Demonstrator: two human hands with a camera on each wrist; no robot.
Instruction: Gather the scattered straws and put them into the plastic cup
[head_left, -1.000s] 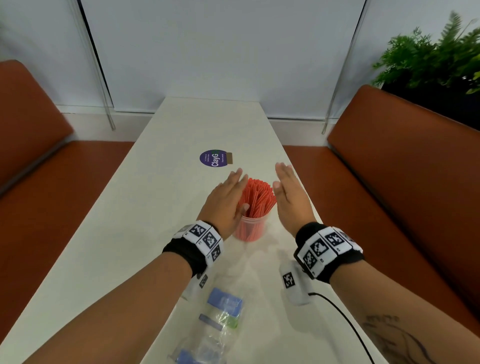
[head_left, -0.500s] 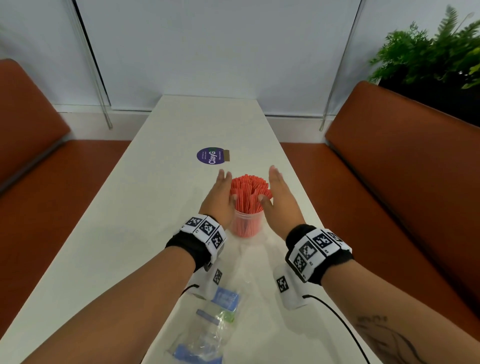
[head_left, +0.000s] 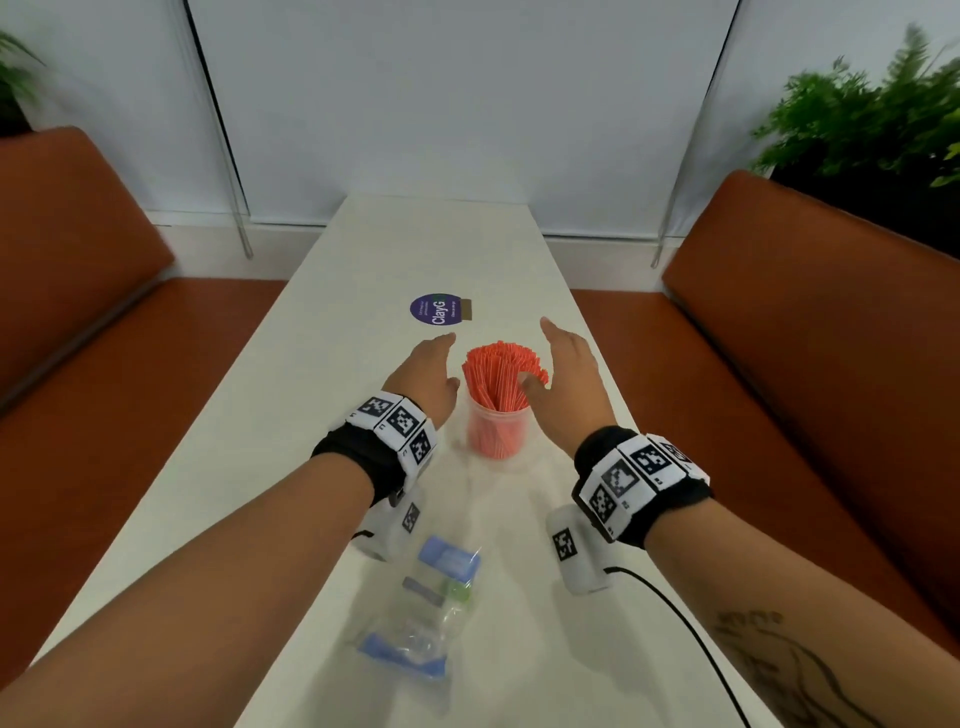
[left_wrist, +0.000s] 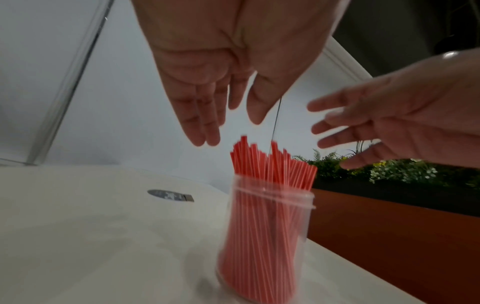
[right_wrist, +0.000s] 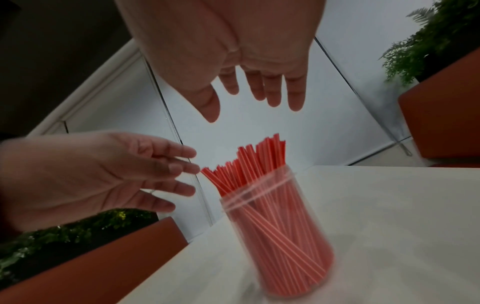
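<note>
Hands have parted since a moment ago: left hand and right hand, fingers spread, flank the straws at nine and three o'clock; plastic cup blurs in wrist views.

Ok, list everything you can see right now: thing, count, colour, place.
straws: many, red, standing in the cup
cup: one, clear plastic, upright mid-table between the hands
table: one, white, long
sticker: one, purple, round, beyond the cup
plastic bag: one, clear with blue parts, near end of table
benches: two, brown, either side
plants: green, behind the benches
left hand: open, left of the cup
right hand: open, right of the cup, thumb at the straw tips
</note>
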